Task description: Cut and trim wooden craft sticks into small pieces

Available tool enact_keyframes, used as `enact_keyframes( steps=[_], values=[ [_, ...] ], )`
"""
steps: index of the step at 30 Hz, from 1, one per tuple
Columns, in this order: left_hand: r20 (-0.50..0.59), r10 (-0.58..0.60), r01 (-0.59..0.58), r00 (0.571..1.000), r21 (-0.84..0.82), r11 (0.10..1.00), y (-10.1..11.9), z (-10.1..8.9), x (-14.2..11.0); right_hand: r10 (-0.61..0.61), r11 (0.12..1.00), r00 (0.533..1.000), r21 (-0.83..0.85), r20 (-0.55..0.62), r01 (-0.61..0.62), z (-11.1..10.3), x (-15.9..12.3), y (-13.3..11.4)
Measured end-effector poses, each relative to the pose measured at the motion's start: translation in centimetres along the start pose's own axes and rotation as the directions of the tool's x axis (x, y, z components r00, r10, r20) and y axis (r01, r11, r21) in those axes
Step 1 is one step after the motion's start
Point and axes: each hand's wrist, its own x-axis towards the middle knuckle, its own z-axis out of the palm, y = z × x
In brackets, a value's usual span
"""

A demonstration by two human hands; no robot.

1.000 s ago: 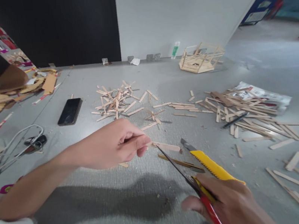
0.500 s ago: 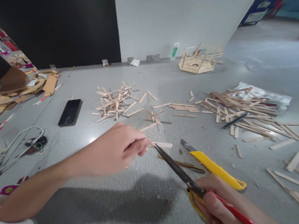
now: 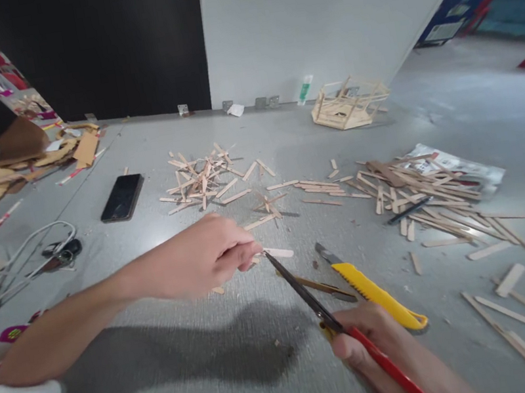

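My left hand point(image 3: 209, 255) is closed in a pinch over the grey table point(image 3: 192, 380), with a pale craft stick point(image 3: 281, 252) reaching out to the right of its fingertips. My fingers cover the stick's inner end. My right hand point(image 3: 377, 351) grips dark-bladed scissors point(image 3: 302, 290) with red and yellow handles. The blade tips meet the stick right beside my left fingertips; whether they cut into it I cannot tell. Below the blades lies a thin brownish strip point(image 3: 329, 289). A yellow utility knife point(image 3: 374, 291) rests near my right hand, blade out.
Craft sticks lie in a heap point(image 3: 202, 176) beyond my left hand and a larger pile point(image 3: 416, 192) at right, with a black pen point(image 3: 409, 210) on it. A phone point(image 3: 122, 197), cables point(image 3: 56, 229), a stick-built frame point(image 3: 350, 104) and cardboard scraps point(image 3: 12, 160) surround them.
The scissors and my right hand have shifted slightly left, and the stick's free end sits a little further left. My left hand keeps its pinch almost in place.
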Motion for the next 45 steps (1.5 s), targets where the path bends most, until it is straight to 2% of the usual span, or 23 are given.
enact_keyframes(
  steps=[3,4,6,8,12,14,18,20,22,25,28,32,35,36,38,39,41,42,45],
  values=[
    [0.149,0.036,-0.024,0.988,-0.082,0.996,0.5,0.1,-0.2,-0.006,0.995,1.0,-0.097,0.016,0.007,-0.6,0.9,0.4],
    [0.071,-0.042,0.047,0.997,-0.075,0.996,0.5,-0.1,-0.3,-0.003,0.993,0.999,-0.114,0.036,0.007,-0.9,1.2,0.5],
    [0.023,-0.202,0.203,0.979,-0.108,0.973,0.5,-0.8,-0.6,-0.012,0.994,0.997,-0.11,0.071,0.02,-1.6,1.6,0.5],
    [-0.071,-0.272,0.26,0.96,-0.14,0.955,0.3,-1.5,-0.8,0.006,0.995,0.999,-0.104,0.037,-0.002,-2.2,1.9,0.5],
    [-0.124,-0.28,0.251,0.952,-0.207,0.946,0.1,-2.1,-0.7,-0.005,0.962,0.996,-0.272,-0.094,-0.021,-2.7,2.6,0.6],
    [-0.142,-0.265,0.228,0.954,-0.235,0.945,0.2,-1.9,-0.6,-0.036,0.91,0.988,-0.414,-0.152,-0.031,-2.8,3.0,0.9],
    [-0.128,-0.214,0.169,0.968,-0.293,0.941,0.8,-0.8,-0.6,0.001,0.758,0.964,-0.629,-0.266,-0.174,-2.7,3.8,2.0],
    [-0.131,-0.2,0.148,0.971,-0.327,0.933,1.3,-0.3,-0.8,0.024,0.694,0.956,-0.683,-0.292,-0.226,-2.9,4.1,2.5],
    [-0.127,-0.188,0.133,0.974,-0.352,0.926,1.7,0.1,-1.0,0.039,0.673,0.95,-0.694,-0.311,-0.255,-3.1,4.4,2.7],
    [-0.093,-0.184,0.132,0.979,-0.402,0.906,2.3,0.6,-1.2,0.031,0.719,0.954,-0.656,-0.299,-0.229,-3.6,4.7,3.0],
    [-0.061,-0.194,0.14,0.979,-0.487,0.862,2.5,0.9,-1.2,-0.026,0.752,0.961,-0.639,-0.274,-0.161,-4.5,5.1,3.8],
    [-0.072,-0.221,0.155,0.973,-0.51,0.846,2.4,1.3,-0.8,-0.044,0.717,0.96,-0.678,-0.277,-0.163,-5.6,5.4,4.5],
    [-0.054,-0.216,0.165,0.975,-0.479,0.862,1.9,2.0,-0.2,-0.112,0.693,0.956,-0.711,-0.27,-0.12,-5.8,5.0,2.8],
    [-0.055,-0.206,0.157,0.977,-0.469,0.869,1.6,2.3,0.1,-0.181,0.695,0.933,-0.711,-0.311,-0.102,-5.6,4.7,1.8],
    [-0.083,-0.175,0.125,0.981,-0.417,0.9,0.8,3.3,0.6,-0.336,0.755,0.846,-0.655,-0.413,-0.02,-4.9,4.2,-0.3],
    [-0.1,-0.159,0.11,0.982,-0.379,0.919,0.4,4.0,1.0,-0.368,0.791,0.829,-0.61,-0.42,0.042,-4.4,4.1,-1.2],
    [-0.166,-0.128,0.072,0.978,-0.306,0.949,-0.6,5.4,1.6,-0.363,0.855,0.889,-0.48,-0.28,0.198,-3.2,4.0,-2.4],
    [-0.206,-0.101,0.043,0.973,-0.272,0.961,-1.1,6.2,1.8,-0.352,0.881,0.908,-0.409,-0.227,0.239,-2.5,4.1,-2.6],
    [-0.221,-0.042,-0.006,0.974,-0.211,0.977,-2.4,8.1,2.2,-0.322,0.922,0.916,-0.299,-0.24,0.245,-1.0,4.8,-1.9]
  ],
)
